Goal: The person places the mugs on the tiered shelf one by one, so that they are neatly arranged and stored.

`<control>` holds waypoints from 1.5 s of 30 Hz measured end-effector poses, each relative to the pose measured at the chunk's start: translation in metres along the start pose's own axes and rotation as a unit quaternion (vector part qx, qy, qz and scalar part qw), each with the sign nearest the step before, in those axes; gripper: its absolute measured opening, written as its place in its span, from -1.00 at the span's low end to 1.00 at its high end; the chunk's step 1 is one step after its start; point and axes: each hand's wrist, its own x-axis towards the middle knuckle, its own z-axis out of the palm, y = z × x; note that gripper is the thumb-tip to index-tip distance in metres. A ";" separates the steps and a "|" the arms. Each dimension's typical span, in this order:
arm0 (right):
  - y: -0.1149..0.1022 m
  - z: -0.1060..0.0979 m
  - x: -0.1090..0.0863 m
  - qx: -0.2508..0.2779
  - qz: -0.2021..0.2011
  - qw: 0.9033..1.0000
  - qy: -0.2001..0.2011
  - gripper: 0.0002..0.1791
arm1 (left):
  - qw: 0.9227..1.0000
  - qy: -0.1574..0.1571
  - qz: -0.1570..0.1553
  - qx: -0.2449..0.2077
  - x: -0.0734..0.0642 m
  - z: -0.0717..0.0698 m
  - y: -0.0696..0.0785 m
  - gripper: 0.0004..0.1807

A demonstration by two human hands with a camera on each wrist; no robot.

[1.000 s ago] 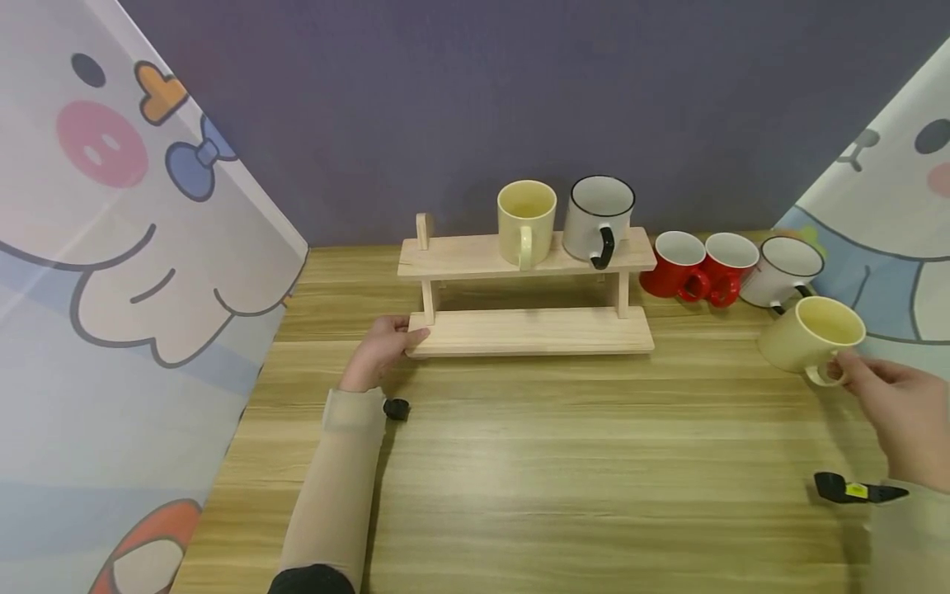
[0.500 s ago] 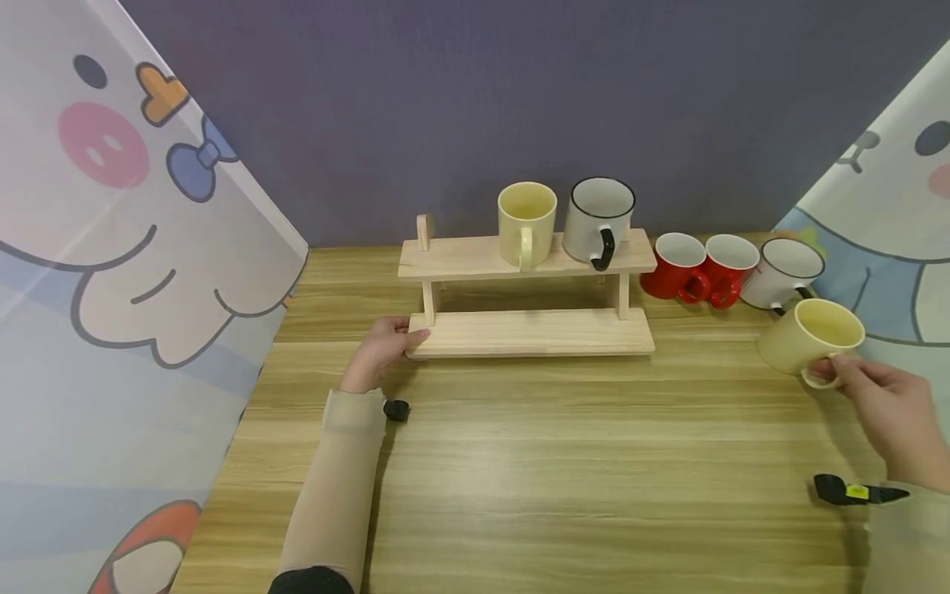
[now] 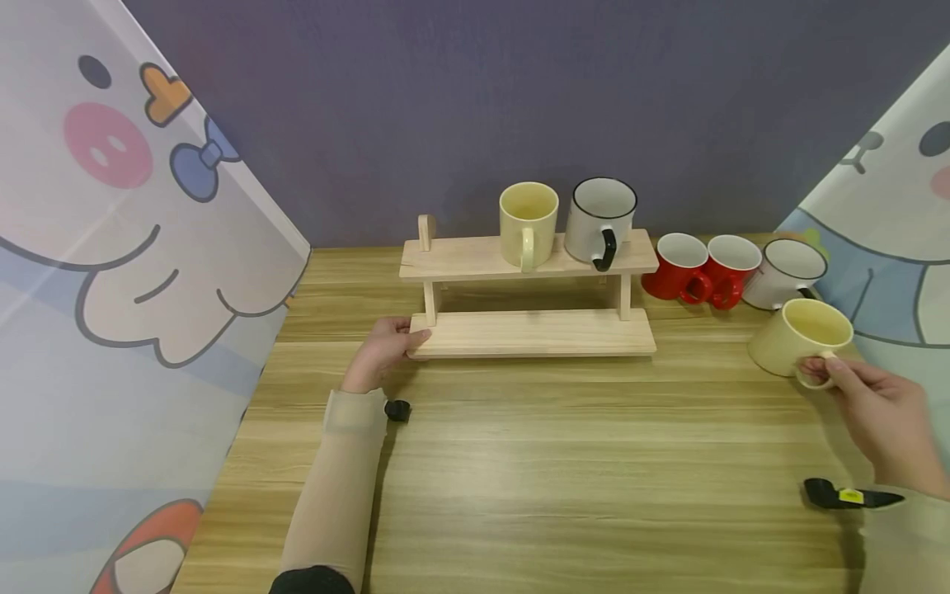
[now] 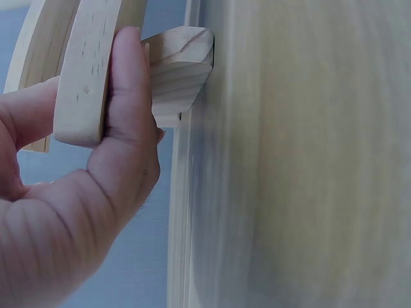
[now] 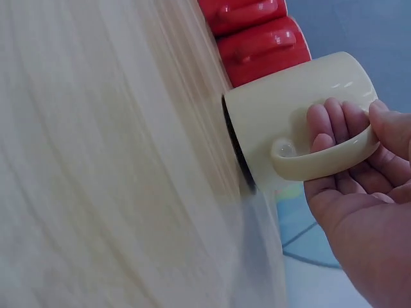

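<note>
Mug of pale yellow glazed ceramic, cylindrical, mouth up: at the right side of the wood-grain table, held. Right hand pinches its loop handle, thumb on the upper end, fingers curled through the loop. Dark strip along the mug's base in the right wrist view; can't tell if base touches the table.

Left hand pinches the left end of the lower board of a two-tier shelf made of light bare wood: thumb on top, fingers underneath. Shelf stands upright near the back wall, dark grey-blue.

On the upper board: second pale yellow mug, near the middle, handle to the front; to its right, white mug with black rim and black handle. Small wooden upright sticks up at the left end.

On the table right of the shelf, in a row: two red mugs with white insides, side by side; then another white mug with black rim, just behind the held one; contact there unclear.

Cartoon-printed panels left and right. Light beige sleeves on both arms.
</note>
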 end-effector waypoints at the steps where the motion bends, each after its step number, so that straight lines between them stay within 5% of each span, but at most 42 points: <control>1: -0.001 0.002 -0.001 0.020 -0.001 1.000 -0.004 -0.77 | 1.000 0.001 0.002 -0.001 0.001 -0.001 -0.002 -0.56; 9: -0.016 0.023 -0.002 0.214 -0.039 0.973 -0.078 -0.74 | 1.000 0.012 0.019 0.004 0.002 0.000 -0.006 -0.55; 18: -0.050 0.055 -0.006 0.244 -0.098 0.955 -0.139 -0.74 | 1.000 0.007 0.019 0.000 0.000 -0.001 -0.006 -0.54; 25: -0.070 0.084 -0.012 0.225 -0.125 0.945 -0.200 -0.73 | 1.000 0.011 0.024 0.005 0.000 -0.002 -0.007 -0.55; 34: -0.086 0.128 -0.017 0.170 -0.113 0.942 -0.265 -0.76 | 1.000 0.017 0.023 0.004 0.001 -0.002 -0.010 -0.57; 45: -0.098 0.191 -0.025 0.002 -0.096 0.949 -0.299 -0.78 | 1.000 0.006 0.024 0.019 0.002 0.000 -0.006 -0.53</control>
